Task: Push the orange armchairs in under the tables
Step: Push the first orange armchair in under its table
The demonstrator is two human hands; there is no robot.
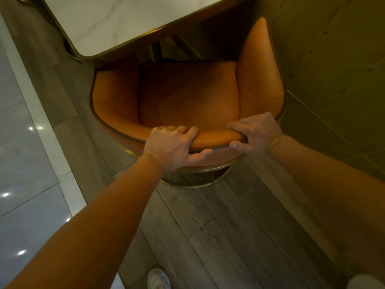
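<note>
An orange armchair [187,94] with a curved back and a gold ring base stands in front of me, its seat front at the edge of a white marble table [108,24] with a gold rim. The chair's left arm lies under the table's corner; the right arm stands beside the table. My left hand [173,147] grips the top of the backrest, fingers over the rim and thumb behind. My right hand [254,132] grips the same rim a little to the right.
A green tiled wall [333,80] runs close along the chair's right side. Grey wood planks [208,226] cover the floor under me. A white strip and glossy pale tiles [25,163] lie to the left. My shoe [158,278] shows at the bottom.
</note>
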